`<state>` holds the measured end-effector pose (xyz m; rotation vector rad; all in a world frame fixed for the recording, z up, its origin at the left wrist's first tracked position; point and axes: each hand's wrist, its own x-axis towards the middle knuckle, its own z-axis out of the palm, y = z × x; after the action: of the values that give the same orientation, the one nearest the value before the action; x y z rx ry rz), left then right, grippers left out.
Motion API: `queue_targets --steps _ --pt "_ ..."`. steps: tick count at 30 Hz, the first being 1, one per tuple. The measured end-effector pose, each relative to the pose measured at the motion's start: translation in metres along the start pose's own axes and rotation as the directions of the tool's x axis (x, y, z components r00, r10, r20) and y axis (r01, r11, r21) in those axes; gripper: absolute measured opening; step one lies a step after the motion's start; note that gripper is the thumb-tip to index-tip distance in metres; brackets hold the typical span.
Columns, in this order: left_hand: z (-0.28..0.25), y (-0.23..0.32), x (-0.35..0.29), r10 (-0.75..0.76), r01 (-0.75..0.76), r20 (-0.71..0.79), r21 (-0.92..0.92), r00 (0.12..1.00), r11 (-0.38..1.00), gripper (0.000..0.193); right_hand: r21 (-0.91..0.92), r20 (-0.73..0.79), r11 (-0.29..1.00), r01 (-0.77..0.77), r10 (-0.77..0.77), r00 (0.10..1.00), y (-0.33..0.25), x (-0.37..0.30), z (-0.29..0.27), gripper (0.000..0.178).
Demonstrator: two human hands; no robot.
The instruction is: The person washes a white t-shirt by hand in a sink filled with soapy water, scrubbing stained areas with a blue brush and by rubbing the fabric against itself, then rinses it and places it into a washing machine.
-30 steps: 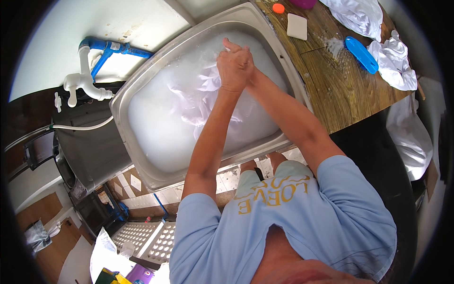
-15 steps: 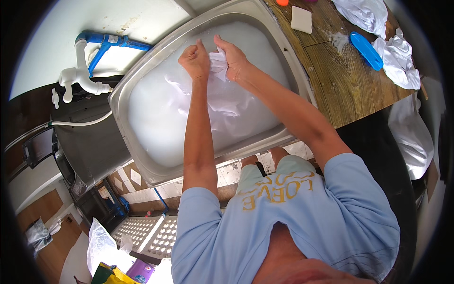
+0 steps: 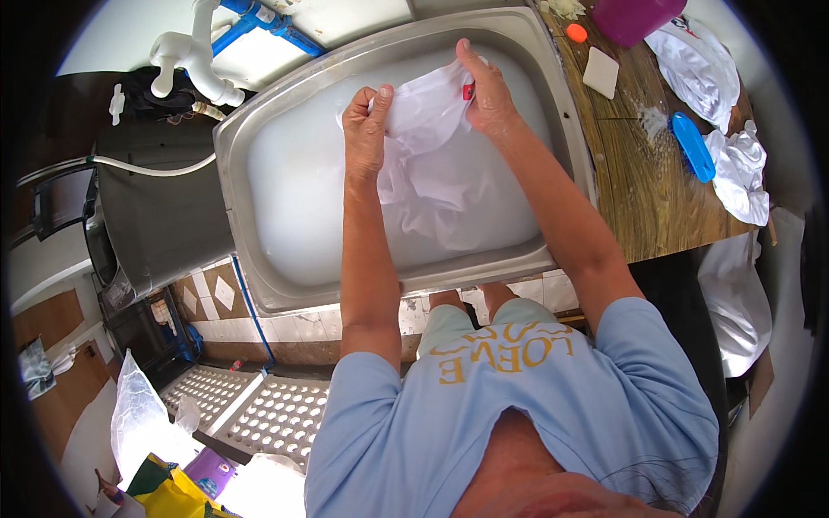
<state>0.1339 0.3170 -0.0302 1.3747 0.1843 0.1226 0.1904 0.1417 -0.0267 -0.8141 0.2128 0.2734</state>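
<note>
Head view: one steel sink fills the upper centre of the frame, holding milky water and one white garment. Both hands grasp the garment's upper edge, raised above the water: the left hand pinches it at centre, the right hand grips it beside a small red tag. At upper right, the wooden surface carries one blue brush, one white soap bar, one purple tub and two crumpled white cloths.
</note>
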Motion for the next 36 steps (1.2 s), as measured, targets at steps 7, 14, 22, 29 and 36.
queue_targets --steps 7,14,22,29,36 --pt "-0.001 0.002 0.003 0.029 -0.03 -0.006 -0.05 1.0 0.998 0.02 -0.004 0.107 0.999 0.05 -0.049 0.993 -0.014 -0.002 0.0 0.023" --pt "-0.002 0.009 0.003 0.171 -0.172 -0.078 -0.011 0.982 0.985 0.019 -0.063 0.246 0.993 0.098 -0.08 0.966 -0.015 0.003 -0.008 0.022" --pt "-0.011 0.014 0.002 0.233 -0.228 -0.119 0.05 0.965 0.972 0.022 -0.089 0.465 0.992 0.086 -0.035 0.885 -0.017 -0.001 -0.007 0.012" --pt "-0.012 0.006 0.005 0.235 -0.228 -0.11 0.071 0.966 0.971 0.022 -0.255 0.41 0.938 0.236 -0.116 0.905 -0.015 0.005 -0.012 0.013" --pt "-0.001 -0.039 0.004 0.174 -0.144 0.057 0.825 0.983 0.547 0.039 -0.98 0.196 -0.058 0.188 -0.21 0.958 0.007 0.019 -0.032 0.034"
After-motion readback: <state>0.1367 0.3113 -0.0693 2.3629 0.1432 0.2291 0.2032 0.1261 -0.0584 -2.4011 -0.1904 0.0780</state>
